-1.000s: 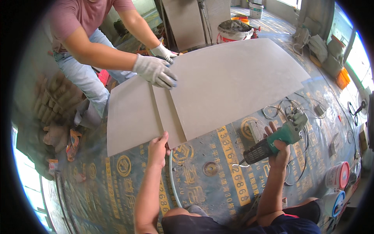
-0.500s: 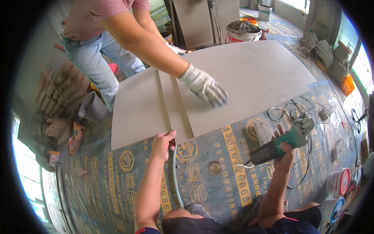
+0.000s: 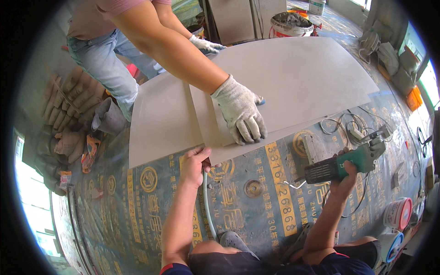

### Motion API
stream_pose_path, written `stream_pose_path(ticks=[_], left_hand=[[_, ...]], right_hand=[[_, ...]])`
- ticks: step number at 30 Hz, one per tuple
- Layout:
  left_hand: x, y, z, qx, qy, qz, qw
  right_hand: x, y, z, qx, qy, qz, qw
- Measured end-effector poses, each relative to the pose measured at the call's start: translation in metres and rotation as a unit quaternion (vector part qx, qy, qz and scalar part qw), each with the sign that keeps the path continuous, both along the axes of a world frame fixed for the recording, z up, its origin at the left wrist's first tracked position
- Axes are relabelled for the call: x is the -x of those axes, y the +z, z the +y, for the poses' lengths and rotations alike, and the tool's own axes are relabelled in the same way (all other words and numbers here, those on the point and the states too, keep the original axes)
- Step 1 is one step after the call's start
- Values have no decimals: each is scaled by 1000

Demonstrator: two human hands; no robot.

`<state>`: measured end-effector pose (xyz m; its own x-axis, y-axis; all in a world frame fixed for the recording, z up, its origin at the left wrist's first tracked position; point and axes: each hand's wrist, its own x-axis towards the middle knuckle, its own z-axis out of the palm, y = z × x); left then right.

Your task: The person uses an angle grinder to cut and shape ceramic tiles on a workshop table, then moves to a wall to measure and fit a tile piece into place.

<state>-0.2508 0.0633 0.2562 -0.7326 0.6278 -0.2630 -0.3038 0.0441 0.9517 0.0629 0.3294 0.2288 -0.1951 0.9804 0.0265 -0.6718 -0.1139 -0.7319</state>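
My left hand [image 3: 195, 164] is closed on the end of a thin pale-green hose [image 3: 207, 204], right at the near edge of the stacked light-grey slabs [image 3: 293, 73]. Its thumb and fingers are pinched together; whether they also touch a slab is hard to tell. In my right hand [image 3: 346, 176], a green and black angle grinder [image 3: 341, 166] is held off the floor to the right of the slabs. Across from me, a co-worker's gloved hand [image 3: 240, 110] presses on the top slab near its left edge. Their other gloved hand [image 3: 206, 45] is at the far edge.
Printed dark sheeting [image 3: 156, 206] covers the floor. A coiled cable [image 3: 341, 124] and a flat block [image 3: 311, 149] lie near the grinder. A bucket of grey mix [image 3: 291, 27] stands behind the slabs. Lidded tubs [image 3: 396, 213] are at right, sacks [image 3: 73, 101] at left.
The top slab has shifted away from me, baring more of the slab beneath along the near edge. The co-worker's gloved hand came nearer to me. My grinder moved slightly right and up.
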Motion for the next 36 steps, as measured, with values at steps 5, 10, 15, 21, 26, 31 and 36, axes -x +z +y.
stream_pose_path(ticks=[5, 10, 15, 21, 26, 31, 36], left_hand=[[-4, -5, -7, -11, -3, -4, 1000], [-4, -8, -5, -28, 24, -42, 998], [-8, -3, -1, -10, 28, -24, 999], [-5, -5, -2, -14, 17, -9, 1000], [-10, 2, 7, -20, 25, -8, 999], [1, -3, 8, 17, 15, -53, 998], [4, 7, 28, -7, -19, -139, 990]], right_hand=[[-7, -1, 4, -7, -26, 11, 1000], [-7, 7, 0, -10, -39, 13, 999], [-9, 10, -3, -9, -42, 32, 999], [-3, 16, -12, 5, -43, 39, 998], [-4, 21, -15, 0, -50, 44, 998], [-1, 24, -19, 11, -44, 33, 998], [7, 19, -23, 25, -28, 45, 998]])
